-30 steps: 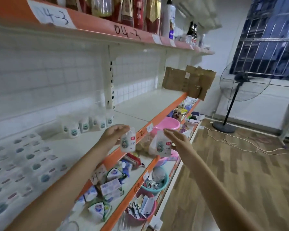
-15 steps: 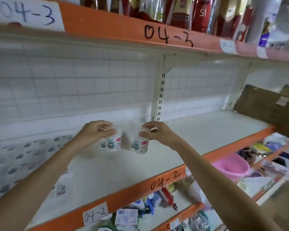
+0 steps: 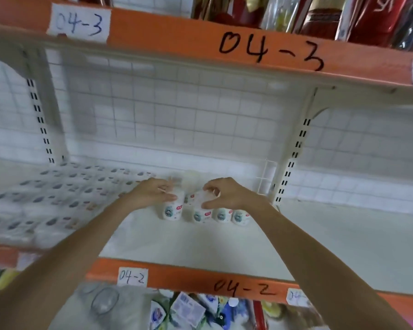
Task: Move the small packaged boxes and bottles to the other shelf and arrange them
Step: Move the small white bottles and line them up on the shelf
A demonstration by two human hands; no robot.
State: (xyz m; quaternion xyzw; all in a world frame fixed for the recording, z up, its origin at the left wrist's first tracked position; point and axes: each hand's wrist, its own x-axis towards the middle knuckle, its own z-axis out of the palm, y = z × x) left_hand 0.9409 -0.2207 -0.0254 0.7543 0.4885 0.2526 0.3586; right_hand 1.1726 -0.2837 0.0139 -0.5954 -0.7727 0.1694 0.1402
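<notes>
White shelf (image 3: 224,241) mid-frame: I see my left hand (image 3: 153,194) wrapped round one small bottle (image 3: 172,209), right hand (image 3: 227,194) pinching another bottle (image 3: 200,210), two more standing just right.

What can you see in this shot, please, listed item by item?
Bottles: at least four in the front row, more blurred behind, white with teal and red labels, standing on the 04-2 shelf.
Boxes: many, white with dark marks, blurred, packed on that shelf's left part.
04-2 shelf: one, cream deck, orange edge.
04-3 shelf: one, orange edge, above.
Packets: several, red and gold, on the 04-3 shelf.
Grid panel: white wire, behind the shelf.
Mixed packs: several, white and blue, on the shelf below.
Left hand: on the leftmost front bottle.
Right hand: gripping the next bottle's top.
</notes>
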